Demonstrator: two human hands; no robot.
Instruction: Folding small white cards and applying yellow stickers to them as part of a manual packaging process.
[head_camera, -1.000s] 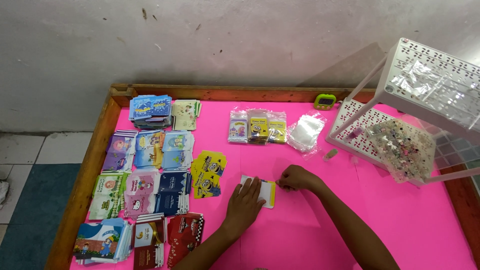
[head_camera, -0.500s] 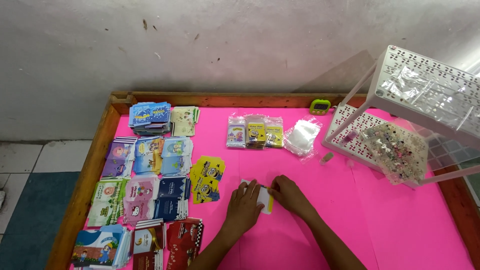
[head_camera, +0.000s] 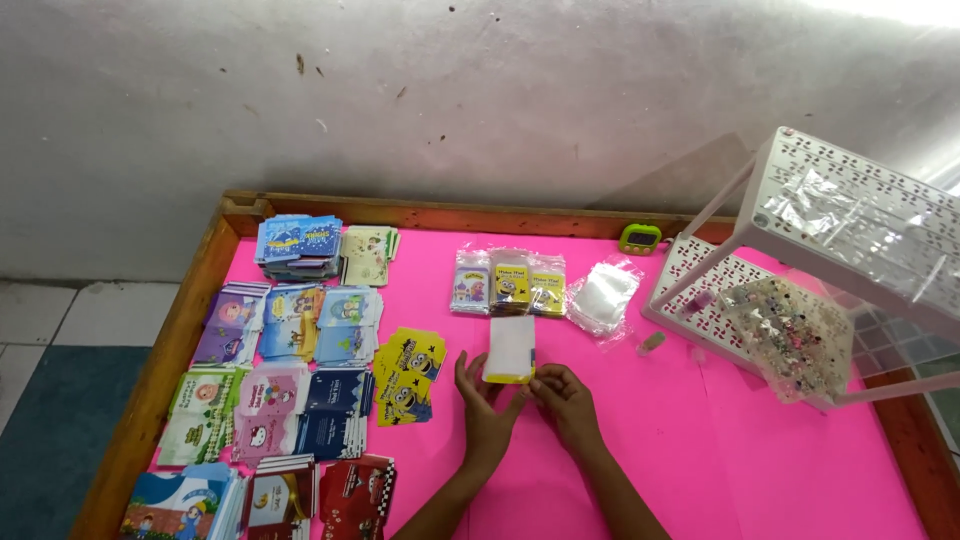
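My left hand (head_camera: 483, 410) and my right hand (head_camera: 566, 403) meet over the pink table top (head_camera: 640, 440). Together they hold a small card packet (head_camera: 511, 350), white with a yellow lower edge, raised upright at its bottom corners. Just left of the hands lies a fan of yellow cartoon packets (head_camera: 407, 375). Behind the held packet stand three small packets in clear sleeves (head_camera: 507, 283) and a heap of empty clear sleeves (head_camera: 601, 296).
Rows of coloured card packets (head_camera: 275, 380) fill the table's left side, inside a wooden rim (head_camera: 180, 330). A white perforated rack (head_camera: 800, 270) with clear bags and a bag of beads (head_camera: 790, 335) stands at right. A small green timer (head_camera: 640, 238) sits at the back.
The packet lay flat under my hands before; now it is lifted upright between both hands. The camera view has shifted and my hands sit closer together.
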